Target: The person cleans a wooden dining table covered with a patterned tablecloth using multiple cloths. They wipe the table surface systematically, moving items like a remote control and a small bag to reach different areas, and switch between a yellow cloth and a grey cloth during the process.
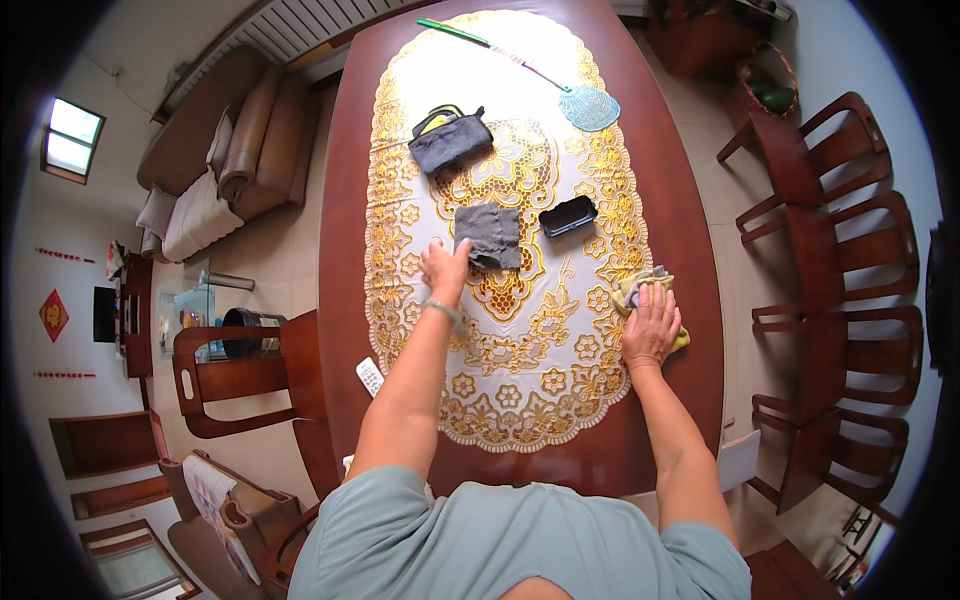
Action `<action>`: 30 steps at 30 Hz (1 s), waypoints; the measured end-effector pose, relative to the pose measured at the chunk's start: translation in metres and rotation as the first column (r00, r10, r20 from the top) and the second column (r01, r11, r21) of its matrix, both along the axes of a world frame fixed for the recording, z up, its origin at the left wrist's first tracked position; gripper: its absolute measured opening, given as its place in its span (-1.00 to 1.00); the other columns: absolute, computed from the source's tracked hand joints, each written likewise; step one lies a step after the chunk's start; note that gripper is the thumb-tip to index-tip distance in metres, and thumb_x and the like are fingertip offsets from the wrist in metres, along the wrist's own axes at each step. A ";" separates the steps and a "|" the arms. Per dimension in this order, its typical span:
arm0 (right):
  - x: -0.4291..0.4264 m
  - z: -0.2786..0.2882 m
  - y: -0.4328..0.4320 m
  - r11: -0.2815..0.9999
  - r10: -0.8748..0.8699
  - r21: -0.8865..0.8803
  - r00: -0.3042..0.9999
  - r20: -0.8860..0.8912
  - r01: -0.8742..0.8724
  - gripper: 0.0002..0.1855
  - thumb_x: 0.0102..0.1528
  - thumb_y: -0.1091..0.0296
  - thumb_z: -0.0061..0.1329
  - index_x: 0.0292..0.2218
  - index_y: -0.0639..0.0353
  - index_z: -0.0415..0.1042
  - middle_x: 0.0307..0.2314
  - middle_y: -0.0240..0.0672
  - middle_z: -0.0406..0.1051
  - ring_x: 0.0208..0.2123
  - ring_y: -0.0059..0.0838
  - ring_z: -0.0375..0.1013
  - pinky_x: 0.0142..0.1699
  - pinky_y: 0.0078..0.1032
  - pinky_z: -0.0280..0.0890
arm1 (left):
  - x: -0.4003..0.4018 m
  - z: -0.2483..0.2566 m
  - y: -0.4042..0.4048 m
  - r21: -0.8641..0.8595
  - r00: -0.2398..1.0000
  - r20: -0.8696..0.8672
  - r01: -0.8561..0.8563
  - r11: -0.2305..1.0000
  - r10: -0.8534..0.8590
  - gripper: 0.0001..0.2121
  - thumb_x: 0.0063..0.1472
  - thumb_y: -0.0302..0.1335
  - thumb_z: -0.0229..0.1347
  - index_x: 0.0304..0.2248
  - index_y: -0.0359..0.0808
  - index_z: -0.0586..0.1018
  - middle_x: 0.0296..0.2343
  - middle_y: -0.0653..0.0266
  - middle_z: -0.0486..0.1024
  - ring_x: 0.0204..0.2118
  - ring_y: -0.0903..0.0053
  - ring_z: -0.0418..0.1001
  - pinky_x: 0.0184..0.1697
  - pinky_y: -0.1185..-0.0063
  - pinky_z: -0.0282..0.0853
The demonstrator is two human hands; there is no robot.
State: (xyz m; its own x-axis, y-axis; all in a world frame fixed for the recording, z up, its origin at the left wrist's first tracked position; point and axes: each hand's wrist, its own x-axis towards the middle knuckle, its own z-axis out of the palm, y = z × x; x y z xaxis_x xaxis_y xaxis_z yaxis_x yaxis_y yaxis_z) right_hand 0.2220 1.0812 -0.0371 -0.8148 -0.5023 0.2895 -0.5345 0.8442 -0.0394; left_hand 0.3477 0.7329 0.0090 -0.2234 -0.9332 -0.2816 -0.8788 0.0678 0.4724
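Observation:
My left hand (448,271) is at the lower left corner of a folded dark grey cloth (491,231). Its thumb overlaps the cloth's edge, and the fingers are spread to the left over the tablecloth. Near the right edge of the table, my right hand (651,328) presses down on a crumpled yellow-green and grey cloth (643,287), part of which sticks out beside the wrist. A small black open-topped case (568,217) sits between the two hands, farther from me. Beyond the grey cloth lies a dark zip pouch (452,144) with yellow material showing at its opening.
A white and gold lace-patterned tablecloth (508,397) covers the middle of the dark red wooden table (694,390). A fly swatter (589,109) lies at the far end. By my left forearm is a white remote control (370,376). Wooden chairs (877,270) line the right; one chair (236,373) stands left.

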 end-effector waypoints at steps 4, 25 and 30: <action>0.000 -0.002 0.003 1.000 0.000 -0.015 1.000 0.003 0.000 -0.46 0.14 0.22 -0.12 0.16 -0.06 0.26 0.20 -0.34 0.15 0.26 -0.15 0.06 0.30 -0.11 -0.06 | -0.040 -0.015 0.009 -0.004 0.989 0.121 0.091 0.996 -0.090 -0.40 -0.01 -0.11 0.27 -0.08 -0.38 0.44 0.00 0.03 0.37 0.14 0.12 0.20 0.19 0.22 0.12; 0.084 0.012 -0.034 0.814 0.580 -0.126 0.806 0.122 -0.567 -0.51 0.08 0.34 -0.17 0.08 0.07 0.33 0.08 -0.18 0.30 0.15 -0.10 0.21 0.25 -0.12 0.01 | 0.144 -0.050 -0.011 -0.537 0.905 0.237 -0.180 0.824 0.352 -0.76 0.21 -0.35 0.06 -0.22 -0.32 0.36 -0.17 0.06 0.33 -0.03 0.12 0.30 -0.02 0.22 0.29; 0.080 0.015 -0.168 0.739 0.667 -0.223 0.737 0.107 -0.636 -0.49 0.09 0.30 -0.07 0.10 0.05 0.33 0.12 -0.22 0.27 0.18 -0.14 0.17 0.27 -0.14 -0.02 | 0.140 -0.040 -0.009 -0.476 0.912 0.268 -0.156 0.866 0.312 -0.74 0.24 -0.36 0.03 -0.18 -0.34 0.34 -0.15 0.04 0.29 0.02 0.15 0.25 0.06 0.24 0.19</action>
State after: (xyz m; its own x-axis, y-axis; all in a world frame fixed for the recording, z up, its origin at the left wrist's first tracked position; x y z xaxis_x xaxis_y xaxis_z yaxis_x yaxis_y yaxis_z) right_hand 0.3021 0.9128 -0.0219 -0.3473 -0.8868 0.3050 -0.9220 0.2636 -0.2836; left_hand 0.4877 0.7241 -0.0310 0.0491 -0.9878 0.1479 -0.9913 -0.0301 0.1281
